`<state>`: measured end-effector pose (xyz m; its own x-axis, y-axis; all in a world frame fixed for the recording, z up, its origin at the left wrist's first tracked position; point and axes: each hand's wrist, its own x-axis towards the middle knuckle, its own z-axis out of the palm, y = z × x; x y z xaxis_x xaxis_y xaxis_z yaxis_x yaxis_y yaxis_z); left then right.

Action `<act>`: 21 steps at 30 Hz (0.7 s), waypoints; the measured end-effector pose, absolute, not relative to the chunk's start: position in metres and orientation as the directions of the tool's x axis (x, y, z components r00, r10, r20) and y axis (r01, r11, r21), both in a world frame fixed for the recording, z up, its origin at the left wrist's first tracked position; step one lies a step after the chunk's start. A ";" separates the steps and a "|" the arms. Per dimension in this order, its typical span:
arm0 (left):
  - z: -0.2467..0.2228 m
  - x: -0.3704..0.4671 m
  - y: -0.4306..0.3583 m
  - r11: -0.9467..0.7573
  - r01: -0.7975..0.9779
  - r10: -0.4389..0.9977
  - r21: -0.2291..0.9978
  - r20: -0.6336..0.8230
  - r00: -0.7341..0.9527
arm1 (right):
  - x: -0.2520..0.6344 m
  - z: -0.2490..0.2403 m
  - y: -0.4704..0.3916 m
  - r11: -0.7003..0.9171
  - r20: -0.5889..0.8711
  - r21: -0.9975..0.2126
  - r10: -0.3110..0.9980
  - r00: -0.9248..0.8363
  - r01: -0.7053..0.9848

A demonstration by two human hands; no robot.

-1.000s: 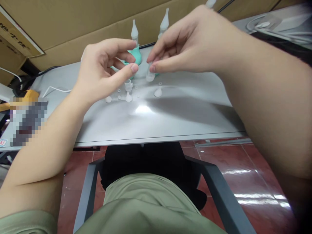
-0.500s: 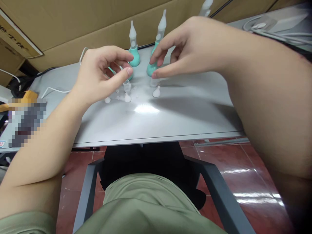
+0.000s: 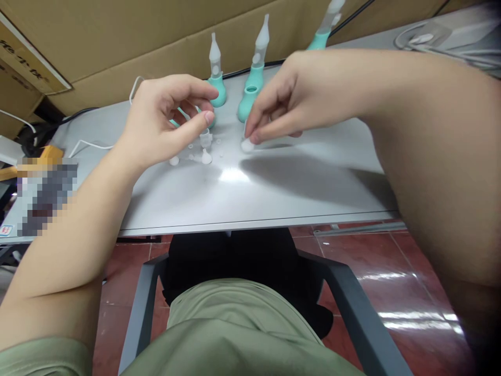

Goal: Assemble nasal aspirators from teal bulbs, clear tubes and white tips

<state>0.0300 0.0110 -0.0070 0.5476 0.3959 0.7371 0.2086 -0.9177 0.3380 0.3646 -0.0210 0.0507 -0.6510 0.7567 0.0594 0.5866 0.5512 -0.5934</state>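
The work looks, in my judgement, partly done. At the back of the table, the left bulb and the middle bulb each have a clear tube and a white tip on top; the far bulb, at the right, has these too, but the right arm covers its lower part. What is left, it seems, is the open bulb, which stands just before the middle bulb with nothing in its mouth, and the loose parts: a clear cup, a white cap near it, and a few small rings. More green shows behind the left hand, too hidden to tell. This hand is half open above the table, its fingers curled and apart from the thumb, and I see nothing in it. The right hand is lowered in front of the open bulb; its thumb and forefinger come together on a small white piece at the table, and seem to pinch it, though the grip is partly hidden.
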 end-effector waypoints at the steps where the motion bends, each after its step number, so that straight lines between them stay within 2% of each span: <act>1: -0.005 0.031 0.007 -0.919 0.204 0.392 0.337 0.732 0.557 | 0.367 0.051 -0.021 0.523 0.103 -0.699 0.748 -0.656 0.487; 3: -0.001 0.033 -0.005 -0.913 0.201 0.402 0.354 0.705 0.584 | 0.368 0.050 -0.022 0.409 0.181 -0.891 0.720 -0.670 0.198; 4: 0.001 0.035 -0.011 -0.911 0.192 0.405 0.366 0.695 0.595 | 0.366 0.047 -0.022 0.329 0.205 -0.943 0.707 -0.676 0.058; 6: 0.004 0.040 -0.021 -0.910 0.161 0.398 0.382 0.697 0.597 | 0.359 0.039 -0.022 0.189 0.226 -0.973 0.681 -0.696 -0.130; 7: 0.004 0.044 -0.024 -0.907 0.162 0.404 0.388 0.698 0.591 | 0.354 0.035 -0.022 0.155 0.229 -0.973 0.678 -0.698 -0.169; 12: -0.007 0.057 -0.012 -0.873 0.250 0.488 0.419 0.745 0.454 | 0.328 0.017 -0.025 0.048 0.166 -0.982 0.678 -0.716 -0.182; 14: -0.010 0.058 -0.006 -0.866 0.243 0.499 0.437 0.755 0.426 | 0.322 0.016 -0.028 0.058 0.159 -0.985 0.690 -0.706 -0.164; 17: -0.010 0.056 -0.005 -0.856 0.241 0.517 0.458 0.741 0.429 | 0.319 0.019 -0.033 0.178 0.231 -0.973 0.745 -0.626 -0.147; 21: -0.003 0.054 -0.010 -0.845 0.240 0.534 0.478 0.732 0.423 | 0.324 0.024 -0.041 0.415 0.460 -0.887 0.767 -0.447 -0.203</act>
